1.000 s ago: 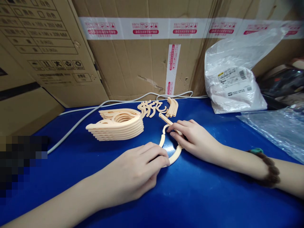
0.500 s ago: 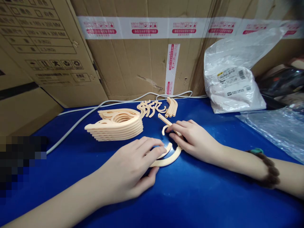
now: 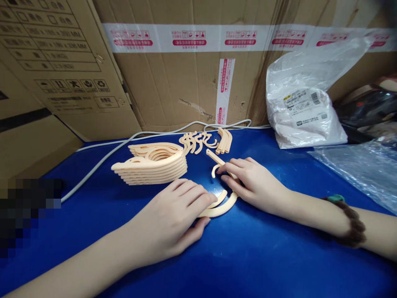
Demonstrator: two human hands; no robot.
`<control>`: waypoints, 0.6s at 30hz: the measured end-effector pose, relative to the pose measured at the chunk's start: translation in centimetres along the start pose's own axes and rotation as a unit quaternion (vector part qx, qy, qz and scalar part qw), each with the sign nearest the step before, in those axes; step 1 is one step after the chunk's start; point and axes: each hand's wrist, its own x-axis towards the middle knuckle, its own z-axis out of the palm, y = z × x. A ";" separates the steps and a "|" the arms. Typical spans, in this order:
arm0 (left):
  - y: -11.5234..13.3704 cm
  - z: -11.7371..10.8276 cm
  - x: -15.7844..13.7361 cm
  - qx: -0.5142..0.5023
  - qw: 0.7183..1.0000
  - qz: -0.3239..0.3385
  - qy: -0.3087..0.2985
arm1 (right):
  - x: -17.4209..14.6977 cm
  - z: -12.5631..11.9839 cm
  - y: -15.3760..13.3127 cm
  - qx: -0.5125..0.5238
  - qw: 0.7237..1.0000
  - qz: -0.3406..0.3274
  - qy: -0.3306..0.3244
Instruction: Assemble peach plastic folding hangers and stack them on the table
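Note:
A cream plastic folding hanger (image 3: pixel 221 212) lies on the blue table between my two hands. My left hand (image 3: pixel 182 217) is closed around its near-left side, thumb below and fingers over the top, covering that end. A smaller curved piece (image 3: pixel 221 199) shows beside those fingers. My right hand (image 3: pixel 252 178) is closed on the far side of the hanger, where a straight arm (image 3: pixel 214 156) and a small hook (image 3: pixel 214 171) stick out past the fingertips. Whatever joins these parts is hidden under the right hand.
A stack of matching hanger bodies (image 3: pixel 151 167) stands at the left. Behind it lie loose hooks (image 3: pixel 198 142) and several curved arms (image 3: pixel 225 140). A grey cable (image 3: pixel 105 159) runs along the cardboard boxes (image 3: pixel 173 82). A white plastic bag (image 3: pixel 305 111) stands back right.
My left hand and the small curved piece under its fingers have shifted slightly right and toward me. My right hand keeps its place.

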 end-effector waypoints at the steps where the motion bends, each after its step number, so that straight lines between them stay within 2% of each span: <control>1: 0.0 0.0 0.0 0.001 1.000 0.004 0.001 | 0.0 0.0 0.0 0.001 1.000 -0.002 -0.001; 10: -0.1 0.2 -0.3 0.016 0.999 0.035 0.013 | 0.1 -0.1 -0.1 0.043 0.998 -0.035 -0.002; 15: 0.0 0.4 -0.2 0.072 0.995 0.029 0.066 | -0.2 -0.7 -0.4 0.095 0.991 -0.098 -0.008; 18: 0.0 0.3 -0.1 0.092 0.993 0.011 0.066 | -0.4 -0.8 -0.5 0.101 0.987 -0.122 -0.008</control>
